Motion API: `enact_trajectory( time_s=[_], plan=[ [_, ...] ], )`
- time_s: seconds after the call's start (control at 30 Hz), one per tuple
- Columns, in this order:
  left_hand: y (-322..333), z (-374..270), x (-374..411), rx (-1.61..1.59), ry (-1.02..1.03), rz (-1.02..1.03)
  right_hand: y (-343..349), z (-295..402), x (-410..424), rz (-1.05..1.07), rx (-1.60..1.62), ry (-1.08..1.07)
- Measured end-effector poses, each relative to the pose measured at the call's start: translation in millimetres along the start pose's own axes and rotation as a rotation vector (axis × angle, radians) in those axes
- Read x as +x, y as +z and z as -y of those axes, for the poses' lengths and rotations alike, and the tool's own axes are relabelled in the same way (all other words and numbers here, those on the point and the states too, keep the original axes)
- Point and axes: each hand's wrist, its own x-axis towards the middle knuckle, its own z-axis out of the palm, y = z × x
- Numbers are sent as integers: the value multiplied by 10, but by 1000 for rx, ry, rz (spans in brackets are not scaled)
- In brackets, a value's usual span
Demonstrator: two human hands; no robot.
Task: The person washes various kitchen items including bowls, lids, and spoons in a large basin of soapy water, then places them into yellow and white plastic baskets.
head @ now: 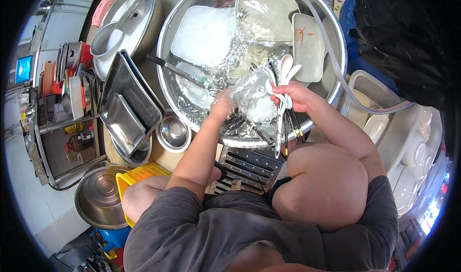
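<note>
My right hand (pixel 296 96) is closed round a bundle of white spoons (pixel 286 68) and several chopsticks (pixel 292 126) at the right side of a large round metal tub (pixel 162 91). My left hand (pixel 222 104) is partly under churning water in the same tub; its fingers are blurred by the splashing, and whether it holds anything cannot be seen. White plastic lids or trays (pixel 203 34) lie in the water, with a squarish translucent container (pixel 266 16) at the back. An oblong tray (pixel 309 48) bears orange scraps. A dark-handled utensil (pixel 156 60) leans over the left rim.
A clear hose (pixel 333 59) runs over the tub's right side. Metal trays (pixel 129 88), a steel bowl (pixel 173 133) and a yellow plastic basket (pixel 124 180) stand at left. White dishes (pixel 414 151) fill a rack at right. A drain grate (pixel 248 167) lies below the tub.
</note>
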Motion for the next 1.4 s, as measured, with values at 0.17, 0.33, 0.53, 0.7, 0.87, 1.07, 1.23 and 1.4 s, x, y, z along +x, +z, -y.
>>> enact_trajectory(
  time_s=[0.17,0.33,0.53,0.7,0.87,1.07,1.23,1.4],
  plan=[
    [-44,-343,-9,509,-103,261,7,1,-1,-46,16,14],
    [154,-685,170,706,-37,280,19,19,-15,-62,1,8],
    [391,-614,192,565,236,6,28,36,-32,-77,27,30],
    [258,-688,351,387,144,460,18,36,-31,-46,30,-2],
    [522,-885,315,200,-37,300,6,18,2,-63,51,-4],
    [543,-794,426,50,50,69,51,37,-68,-47,58,-9],
    [-88,-572,587,-970,-274,338,74,48,-130,45,97,-50],
    [-444,-348,477,-1828,-265,346,32,-2,-35,57,110,-72]
  ],
)
